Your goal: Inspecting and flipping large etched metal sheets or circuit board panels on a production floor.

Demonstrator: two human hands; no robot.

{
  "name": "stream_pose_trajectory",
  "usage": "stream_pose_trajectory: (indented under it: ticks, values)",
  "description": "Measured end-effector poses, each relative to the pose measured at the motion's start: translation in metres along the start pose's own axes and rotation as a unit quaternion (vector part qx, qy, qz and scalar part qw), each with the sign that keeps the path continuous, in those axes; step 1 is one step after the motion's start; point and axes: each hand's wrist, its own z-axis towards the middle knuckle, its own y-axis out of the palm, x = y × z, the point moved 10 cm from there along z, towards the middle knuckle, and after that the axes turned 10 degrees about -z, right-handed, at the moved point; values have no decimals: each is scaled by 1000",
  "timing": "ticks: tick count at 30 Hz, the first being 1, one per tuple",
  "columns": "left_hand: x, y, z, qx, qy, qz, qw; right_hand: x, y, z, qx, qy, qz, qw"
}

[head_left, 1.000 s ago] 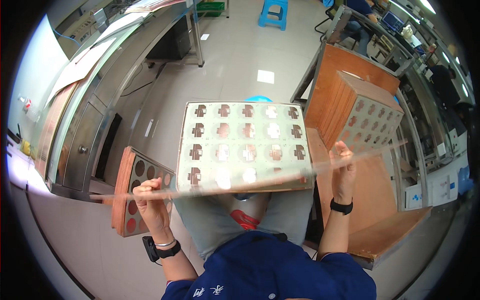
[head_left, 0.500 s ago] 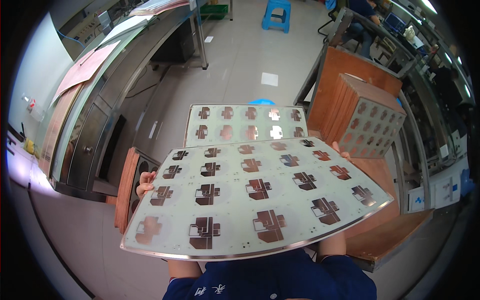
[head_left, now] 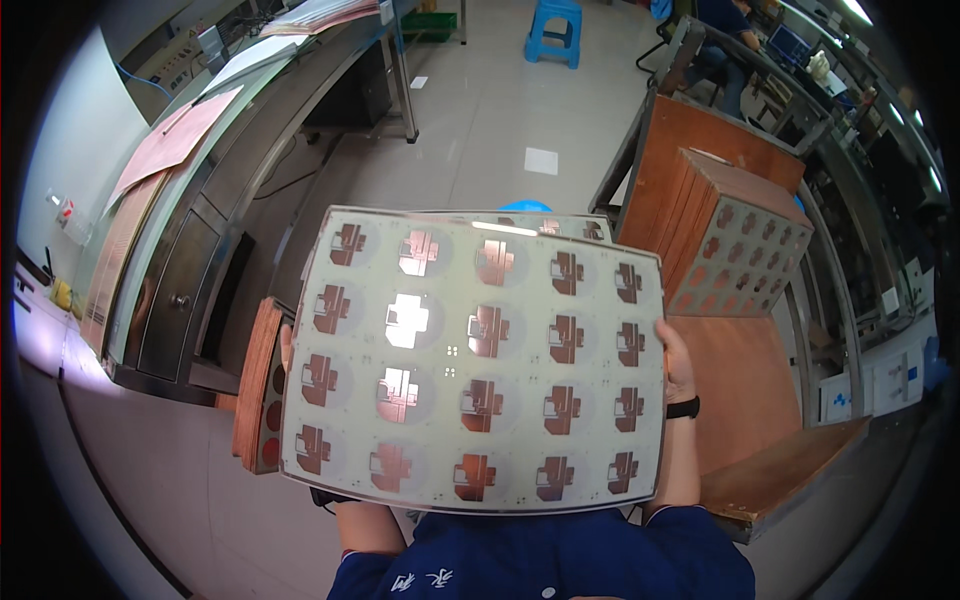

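A large pale green circuit board panel [head_left: 520,370] with rows of copper pads is held up in front of me, its face tilted toward me. My right hand [head_left: 677,362] grips its right edge, thumb at the rim and a black band on the wrist. My left hand [head_left: 287,347] is at the left edge; only a bit of the fingers shows, the rest hidden by the panel. Just behind the top edge, a second similar panel [head_left: 597,229] shows only a corner. To the left, beside my left hand, an upright stack of copper-edged panels [head_left: 254,385] stands.
On the right, a metal-framed rack with a wooden back [head_left: 722,130] and wooden base [head_left: 735,370] bears a leaning panel stack [head_left: 745,245]. A steel desk [head_left: 165,270] with papers [head_left: 175,140] runs along the left. A blue stool [head_left: 553,32] and a seated person [head_left: 728,60] are farther off.
The held panel has turned more upright and level, its far edge rising to cover most of the panel behind. My right hand has come lower and into fuller view; my left hand is more hidden.
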Motion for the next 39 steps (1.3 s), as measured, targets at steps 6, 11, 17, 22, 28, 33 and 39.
stream_pose_trajectory:
  ticks: [6,11,17,22,28,33,39]
  values:
    - [-29,-25,-13,-27,-61,328,942,15,-8,13,-20,4,8,1000]
    - [-53,95,-24,2,-158,-230,960,12,19,16,5,-85,61,994]
    - [-88,103,-40,-34,-195,-176,964,24,53,-4,-51,-77,58,994]
    - [-87,87,-29,-28,-196,-137,971,35,63,-18,-145,2,14,989]
    - [-80,84,-33,-37,-199,-134,970,54,45,-29,-161,56,10,985]
    - [-82,82,-36,-44,-219,-150,963,66,39,-34,-156,72,27,985]
    - [-82,75,-36,-47,-225,-148,962,75,35,-34,-158,80,52,983]
